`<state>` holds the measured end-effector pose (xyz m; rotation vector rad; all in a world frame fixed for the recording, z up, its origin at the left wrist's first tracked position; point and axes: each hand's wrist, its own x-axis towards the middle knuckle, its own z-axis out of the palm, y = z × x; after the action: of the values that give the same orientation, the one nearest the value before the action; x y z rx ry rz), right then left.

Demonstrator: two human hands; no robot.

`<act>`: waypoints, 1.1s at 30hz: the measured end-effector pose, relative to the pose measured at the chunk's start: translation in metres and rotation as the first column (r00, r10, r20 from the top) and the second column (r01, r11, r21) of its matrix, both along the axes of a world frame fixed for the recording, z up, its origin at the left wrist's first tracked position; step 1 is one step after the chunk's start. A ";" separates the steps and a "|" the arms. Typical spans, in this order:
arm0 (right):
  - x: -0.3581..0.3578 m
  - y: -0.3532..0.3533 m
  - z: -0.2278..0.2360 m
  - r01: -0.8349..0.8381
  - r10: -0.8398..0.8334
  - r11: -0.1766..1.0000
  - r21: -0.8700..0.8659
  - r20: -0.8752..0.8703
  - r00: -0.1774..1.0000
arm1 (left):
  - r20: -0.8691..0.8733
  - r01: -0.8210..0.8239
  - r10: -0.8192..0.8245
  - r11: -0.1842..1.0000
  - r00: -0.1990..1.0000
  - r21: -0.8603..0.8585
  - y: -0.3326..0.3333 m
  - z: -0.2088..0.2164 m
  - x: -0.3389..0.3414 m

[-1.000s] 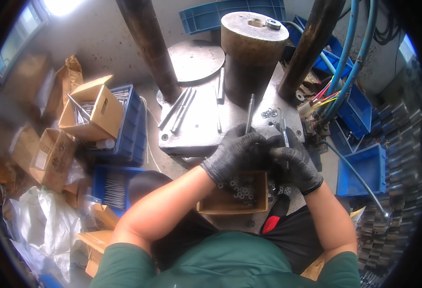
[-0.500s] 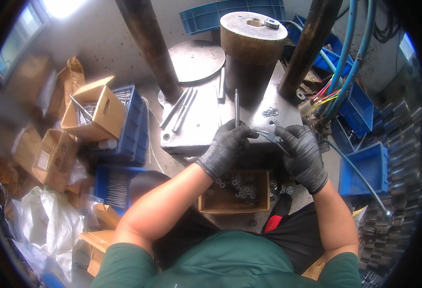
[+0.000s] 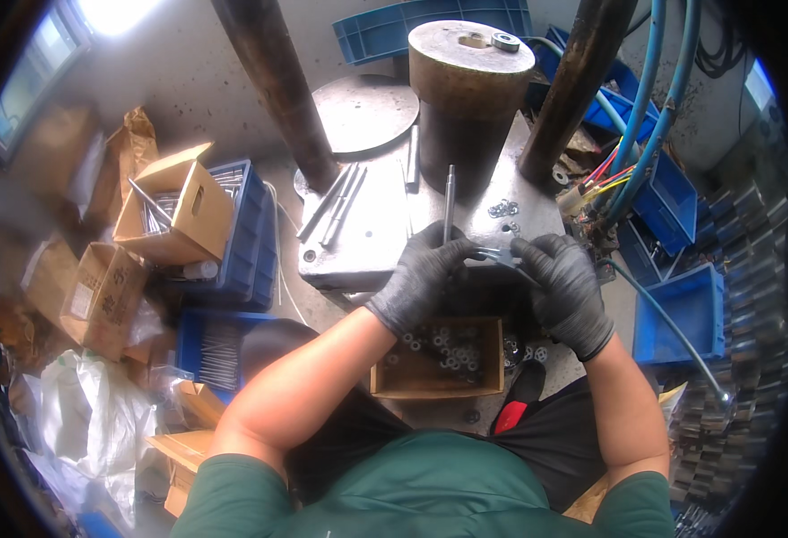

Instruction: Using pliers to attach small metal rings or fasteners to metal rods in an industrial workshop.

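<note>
My left hand (image 3: 415, 280), in a dark grey glove, is closed around the lower part of an upright metal shaft (image 3: 450, 199). The shaft's upper end rises above the fist. My right hand (image 3: 570, 300), also gloved, grips a pair of pliers (image 3: 502, 257). The pliers' tip points left and meets the fingers of my left hand at the shaft; whether it holds a small part is too fine to see. Beyond the hands, small metal clips (image 3: 503, 209) lie on the steel press plate (image 3: 385, 247). Several metal rods (image 3: 344, 208) rest on its left side.
A thick steel cylinder (image 3: 470, 85) with a bearing (image 3: 505, 41) on top stands between two dark columns (image 3: 282, 90). Below my hands is an open box (image 3: 439, 392) of small round parts. Cartons (image 3: 188, 211) and blue crates (image 3: 255, 242) are at left; hoses (image 3: 654, 99) hang at right.
The shaft has shifted slightly right and leans a little more to the right. The pliers' tip sits a bit closer to it. Both hands keep their grips.
</note>
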<state>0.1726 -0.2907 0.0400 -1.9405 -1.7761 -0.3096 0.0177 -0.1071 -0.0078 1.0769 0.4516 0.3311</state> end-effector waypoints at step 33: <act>0.029 -0.032 0.036 -0.065 -0.214 0.930 -0.363 -0.675 0.707 | -0.012 0.132 -0.154 0.800 0.988 0.586 0.005 0.005 -0.010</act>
<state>0.2014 -0.3229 0.0764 -1.9787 -1.2722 0.7229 0.0081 -0.1023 -0.0032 1.7012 0.2298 0.3651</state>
